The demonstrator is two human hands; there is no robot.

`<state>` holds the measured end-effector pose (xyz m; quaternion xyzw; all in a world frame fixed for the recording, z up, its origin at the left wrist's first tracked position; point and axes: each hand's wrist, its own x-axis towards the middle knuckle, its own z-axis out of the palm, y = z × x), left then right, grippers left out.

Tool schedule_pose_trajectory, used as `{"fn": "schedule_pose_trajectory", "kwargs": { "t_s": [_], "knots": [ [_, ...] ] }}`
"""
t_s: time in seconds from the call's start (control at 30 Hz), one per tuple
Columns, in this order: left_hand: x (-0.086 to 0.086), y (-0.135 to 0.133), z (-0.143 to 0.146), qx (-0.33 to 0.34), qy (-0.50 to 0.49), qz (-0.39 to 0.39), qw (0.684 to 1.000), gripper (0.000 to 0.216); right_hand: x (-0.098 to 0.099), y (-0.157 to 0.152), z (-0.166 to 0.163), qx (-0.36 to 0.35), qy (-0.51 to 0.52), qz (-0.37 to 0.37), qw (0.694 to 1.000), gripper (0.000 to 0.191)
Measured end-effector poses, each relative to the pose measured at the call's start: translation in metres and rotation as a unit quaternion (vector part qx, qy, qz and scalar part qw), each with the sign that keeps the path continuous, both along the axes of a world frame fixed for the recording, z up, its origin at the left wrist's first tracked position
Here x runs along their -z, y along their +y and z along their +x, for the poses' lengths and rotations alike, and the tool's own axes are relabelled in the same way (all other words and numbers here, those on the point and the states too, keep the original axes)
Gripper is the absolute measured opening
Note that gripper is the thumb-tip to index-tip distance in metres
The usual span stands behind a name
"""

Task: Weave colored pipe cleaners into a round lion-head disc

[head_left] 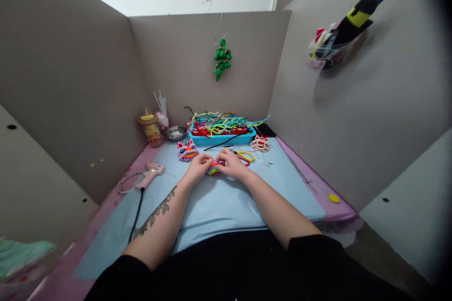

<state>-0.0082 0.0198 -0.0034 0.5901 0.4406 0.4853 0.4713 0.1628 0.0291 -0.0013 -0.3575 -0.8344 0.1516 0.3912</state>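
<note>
Between my two hands is a small multicoloured pipe-cleaner piece [213, 170], showing orange, green and red; the fingers cover much of it. My left hand [200, 167] pinches its left side. Closed on its right side is my right hand [229, 163]. A finished-looking purple and orange pipe-cleaner animal head [187, 151] rests just beyond my left hand. Scissors with yellow and red handles [246, 156] lie right beside my right hand. Farther right sits a cream and red animal head [260, 144].
A blue tray [221, 140] heaped with coloured pipe cleaners stands at the back. Left of it are a metal bowl [175, 133] and a lidded jar [151, 130]. A pink glue gun [151, 175] with its cord lies left. A yellow cap [333, 198] is at the right edge.
</note>
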Motion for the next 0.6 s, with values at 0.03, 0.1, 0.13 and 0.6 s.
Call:
{"fn": "schedule_pose_trajectory", "kwargs": {
  "t_s": [0.03,0.1,0.13,0.6],
  "knots": [
    [0.0004,0.0001,0.0003,-0.001,0.002,0.0,1.0,0.027,0.0004,0.0001,0.0003,-0.003,-0.003,0.002,1.0,0.006],
    [0.0009,0.0005,0.0006,-0.002,0.006,0.0,1.0,0.027,0.0005,0.0,0.001,-0.006,-0.005,0.008,1.0,0.005],
    [0.001,0.0008,0.0006,-0.002,0.007,0.001,1.0,0.027,0.0003,-0.0003,0.0014,-0.006,-0.004,0.011,1.0,0.004],
    [-0.0014,-0.0018,0.0015,-0.013,0.003,-0.006,1.0,0.027,0.0024,0.0001,-0.0003,-0.003,-0.004,0.038,0.999,0.008]
  ]
}}
